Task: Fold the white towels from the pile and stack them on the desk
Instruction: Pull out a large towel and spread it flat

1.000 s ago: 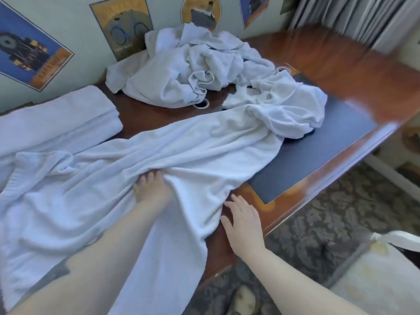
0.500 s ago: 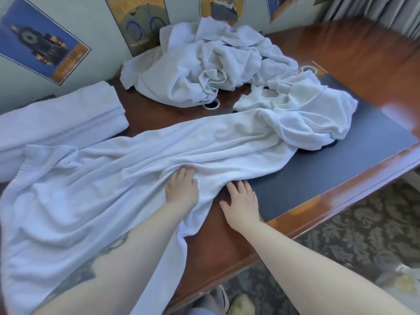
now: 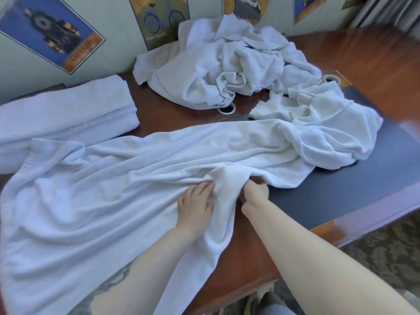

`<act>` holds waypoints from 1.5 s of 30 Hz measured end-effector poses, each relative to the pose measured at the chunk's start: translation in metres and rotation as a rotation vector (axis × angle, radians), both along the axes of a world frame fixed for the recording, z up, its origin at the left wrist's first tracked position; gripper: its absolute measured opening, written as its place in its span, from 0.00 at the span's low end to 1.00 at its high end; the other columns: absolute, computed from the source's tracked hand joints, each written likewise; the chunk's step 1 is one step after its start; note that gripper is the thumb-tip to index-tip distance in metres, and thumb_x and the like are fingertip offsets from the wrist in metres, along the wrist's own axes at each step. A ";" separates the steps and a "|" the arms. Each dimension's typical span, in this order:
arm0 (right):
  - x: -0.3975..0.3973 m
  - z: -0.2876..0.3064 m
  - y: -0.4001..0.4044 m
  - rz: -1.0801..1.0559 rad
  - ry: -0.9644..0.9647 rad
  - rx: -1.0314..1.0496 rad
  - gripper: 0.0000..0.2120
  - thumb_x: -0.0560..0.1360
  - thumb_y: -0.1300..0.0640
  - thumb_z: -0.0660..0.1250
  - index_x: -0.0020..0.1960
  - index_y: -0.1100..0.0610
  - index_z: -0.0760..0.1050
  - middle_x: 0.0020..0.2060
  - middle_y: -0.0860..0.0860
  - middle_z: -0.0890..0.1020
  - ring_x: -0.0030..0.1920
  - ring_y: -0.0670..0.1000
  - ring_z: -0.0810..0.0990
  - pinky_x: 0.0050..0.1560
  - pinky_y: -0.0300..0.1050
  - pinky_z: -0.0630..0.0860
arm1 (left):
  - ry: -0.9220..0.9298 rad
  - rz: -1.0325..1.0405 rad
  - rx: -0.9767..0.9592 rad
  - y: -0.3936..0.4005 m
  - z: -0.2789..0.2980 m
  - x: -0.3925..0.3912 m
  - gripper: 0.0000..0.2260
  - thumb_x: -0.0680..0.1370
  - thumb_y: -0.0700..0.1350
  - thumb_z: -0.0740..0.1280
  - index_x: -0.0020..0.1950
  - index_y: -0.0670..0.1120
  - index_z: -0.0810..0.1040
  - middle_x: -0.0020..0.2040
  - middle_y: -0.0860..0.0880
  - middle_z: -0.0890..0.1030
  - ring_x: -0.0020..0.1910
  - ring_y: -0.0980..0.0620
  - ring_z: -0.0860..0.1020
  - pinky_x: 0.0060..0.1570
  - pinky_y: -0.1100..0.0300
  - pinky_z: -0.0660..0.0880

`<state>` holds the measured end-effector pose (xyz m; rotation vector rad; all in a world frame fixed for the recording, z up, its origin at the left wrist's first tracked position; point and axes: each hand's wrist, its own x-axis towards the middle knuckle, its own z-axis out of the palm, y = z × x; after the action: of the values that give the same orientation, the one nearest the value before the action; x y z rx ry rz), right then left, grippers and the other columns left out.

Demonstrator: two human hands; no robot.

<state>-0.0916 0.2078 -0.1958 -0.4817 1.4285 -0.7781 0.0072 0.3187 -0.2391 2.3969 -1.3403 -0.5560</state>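
folded towels [image 3: 66, 110] already sit stacked at ten o'clock on the bench [image 3: 245, 264], while the pile [image 3: 227, 64] waits at twelve (plenty left, i'd judge). the left hand [image 3: 195, 205] and right hand [image 3: 255, 193] each pinch the near edge of the spread towel [image 3: 113, 189], not yet folded.

Postered wall [image 3: 113, 23], patterned carpet [image 3: 386, 251], grey curtain [image 3: 386, 12].

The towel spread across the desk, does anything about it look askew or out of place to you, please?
Yes. The spread towel lies wrinkled, its near edge hanging over the desk front and its far end bunched on the dark desk mat. The left hand and right hand are gathering a fold in the middle.
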 end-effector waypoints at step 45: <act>-0.162 0.026 -0.102 1.543 1.423 -0.462 0.31 0.78 0.56 0.59 0.77 0.59 0.52 0.67 0.53 0.72 0.63 0.57 0.74 0.57 0.50 0.73 | -0.027 -0.039 0.362 -0.109 0.040 -0.151 0.17 0.76 0.61 0.61 0.58 0.52 0.70 0.57 0.50 0.75 0.57 0.46 0.76 0.50 0.54 0.70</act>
<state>-0.2539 0.1057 -0.1699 -2.4067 1.4170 0.7533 -0.1436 0.2101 -0.1995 2.6724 -1.4008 -0.8435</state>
